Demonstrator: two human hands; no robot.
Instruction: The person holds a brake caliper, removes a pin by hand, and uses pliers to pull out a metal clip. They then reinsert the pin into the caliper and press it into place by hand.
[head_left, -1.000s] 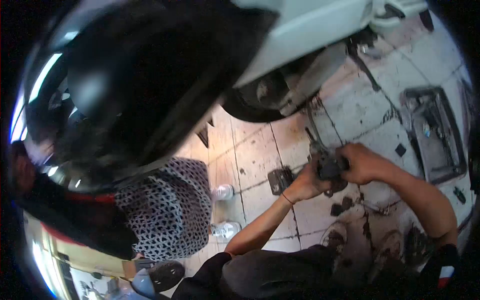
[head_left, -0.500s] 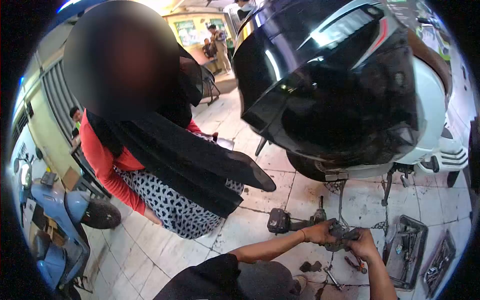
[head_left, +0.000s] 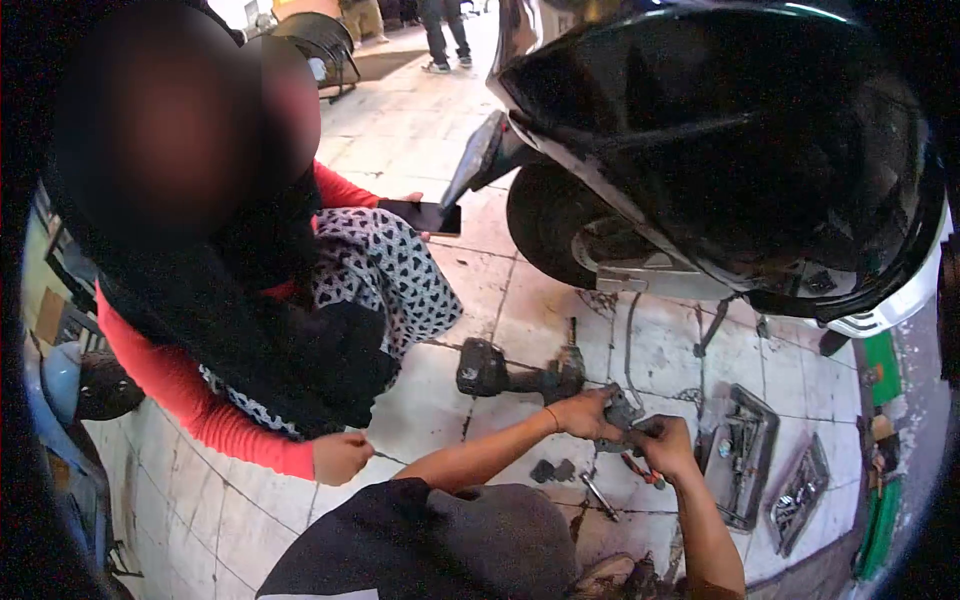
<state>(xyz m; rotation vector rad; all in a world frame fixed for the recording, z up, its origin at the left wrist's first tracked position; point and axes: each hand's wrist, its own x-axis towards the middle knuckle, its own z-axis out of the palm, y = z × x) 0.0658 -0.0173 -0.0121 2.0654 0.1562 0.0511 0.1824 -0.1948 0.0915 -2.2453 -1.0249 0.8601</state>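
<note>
1. Your left hand [head_left: 584, 416]: clamped on the dark metal part [head_left: 624, 412], above the tiled floor [head_left: 428, 402].
2. Your right hand [head_left: 664, 444]: fingers closed on its other side.
3. Power driver [head_left: 562, 377] beside your left hand; pliers [head_left: 641, 470] near your right.

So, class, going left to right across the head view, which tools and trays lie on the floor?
Power drill → silver metal tool → pliers → larger tray → smaller tray
</note>
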